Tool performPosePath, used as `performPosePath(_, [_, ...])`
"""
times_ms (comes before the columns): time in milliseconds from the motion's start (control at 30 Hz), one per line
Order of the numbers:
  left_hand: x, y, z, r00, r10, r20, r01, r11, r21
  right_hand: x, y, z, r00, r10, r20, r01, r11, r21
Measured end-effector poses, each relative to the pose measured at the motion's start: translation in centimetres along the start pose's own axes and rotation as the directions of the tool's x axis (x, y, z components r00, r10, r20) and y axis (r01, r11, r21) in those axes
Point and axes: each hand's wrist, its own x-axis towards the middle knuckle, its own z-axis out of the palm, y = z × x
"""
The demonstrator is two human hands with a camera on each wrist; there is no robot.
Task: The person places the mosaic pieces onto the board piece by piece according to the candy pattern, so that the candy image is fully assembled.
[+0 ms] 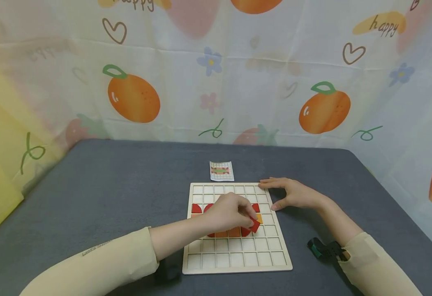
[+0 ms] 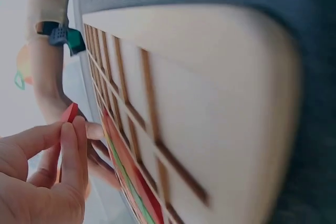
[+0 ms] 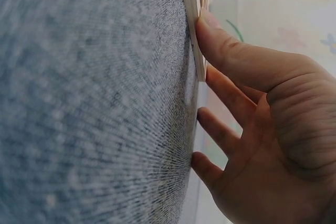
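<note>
My left hand (image 1: 230, 211) reaches over a pale wooden grid board (image 1: 238, 270) and pinches a small red tile (image 1: 254, 225) between thumb and fingertips. In the left wrist view this red tile (image 2: 70, 113) sticks up past the fingertips. Red, orange and yellow tiles lie in the board's middle rows, partly hidden under the left hand; a green strip shows in the left wrist view. At the board's far right corner rests my right hand (image 1: 301, 194), fingers spread. Its thumb (image 3: 215, 35) touches the board's side edge in the right wrist view.
A small printed card (image 1: 221, 171) with a coloured grid pattern lies just beyond the board. The dark grey tabletop (image 1: 127, 181) reaches back to a fruit-patterned curtain (image 1: 252, 94). A black and green device (image 1: 324, 248) sits on the right wrist.
</note>
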Motion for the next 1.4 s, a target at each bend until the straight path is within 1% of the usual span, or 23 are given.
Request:
performPosePath(133, [0.1, 0.9, 0.6, 0.999, -0.03, -0.021, 0.03, 0.999, -0.041, 0.0, 0.0, -0.1, 1.0, -0.009, 0.001, 0.009, 1.0, -0.001])
performPosePath(200, [0.1, 1.1, 1.0, 0.998, -0.053, -0.033, 0.051, 0.997, -0.061, 0.0, 0.0, -0.1, 1.0, -0.011, 0.003, 0.011, 1.0, -0.001])
performPosePath(300, [0.2, 1.1, 1.6, 0.995, -0.084, -0.049, 0.08, 0.994, -0.078, 0.0, -0.1, -0.1, 1.0, -0.013, 0.003, 0.013, 1.0, 0.003])
performPosePath(400, [0.3, 0.6, 2.1, 0.993, -0.102, -0.066, 0.097, 0.993, -0.072, 0.0, -0.1, 0.0, 1.0, -0.014, 0.001, 0.014, 1.0, 0.006])
performPosePath(533, [0.4, -0.1, 2.6, 0.993, -0.075, -0.091, 0.071, 0.996, -0.046, 0.0, -0.1, 0.1, 1.0, -0.011, 0.0, 0.011, 1.0, 0.01])
performPosePath(667, [0.4, -0.3, 2.7, 0.993, -0.039, -0.108, 0.037, 0.999, -0.019, 0.0, -0.1, 0.0, 1.0, -0.009, -0.001, 0.009, 1.0, 0.013])
performPosePath(867, [0.5, -0.4, 2.8, 0.993, -0.026, -0.115, 0.026, 1.0, -0.008, 0.0, -0.1, 0.0, 1.0, -0.007, -0.005, 0.007, 1.0, 0.013])
performPosePath(1033, [0.5, -0.4, 2.8, 0.994, -0.021, -0.11, 0.021, 1.0, 0.003, 0.0, 0.0, 0.0, 1.0, -0.007, -0.008, 0.007, 1.0, 0.008])
performPosePath(1200, [0.6, -0.4, 2.9, 0.996, -0.012, -0.089, 0.016, 0.999, 0.045, 0.1, 0.0, 0.0, 1.0, -0.008, -0.011, 0.008, 1.0, 0.012])
performPosePath(1400, [0.6, -0.5, 3.1, 0.997, 0.016, -0.075, -0.009, 0.996, 0.089, 0.1, 0.1, 0.0, 1.0, -0.01, -0.008, 0.01, 1.0, 0.016])
